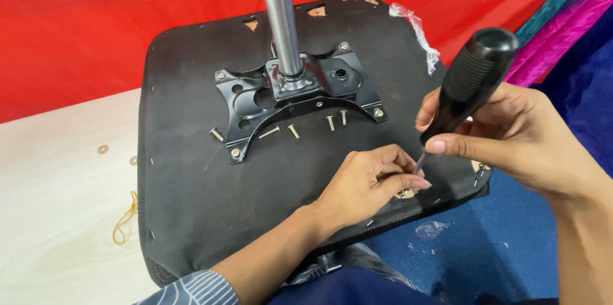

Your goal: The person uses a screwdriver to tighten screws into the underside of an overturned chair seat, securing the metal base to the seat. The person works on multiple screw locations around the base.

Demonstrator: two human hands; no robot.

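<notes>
Screwdriver (pixel 469 85) with the chunky black handle sits in the right hand (pixel 517 139), fingers wrapped snug round the grip, its long axis slanting down-left so the tip lands right between the left hand's (pixel 370 184) pinched fingertips (pixel 418 184) at the near edge of the upturned seat (pixel 191 171). Those left fingers are nearly closed on something tiny there, can't tell what. Loose bolts (pixel 294 129) lie up-left of them by the black mounting plate (pixel 255 97).

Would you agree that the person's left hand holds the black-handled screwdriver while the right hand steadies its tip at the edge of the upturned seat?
Not quite: the hands are swapped. The head view shows the right hand gripping the black-handled screwdriver, while the left hand steadies its tip at the edge of the upturned seat.
</notes>
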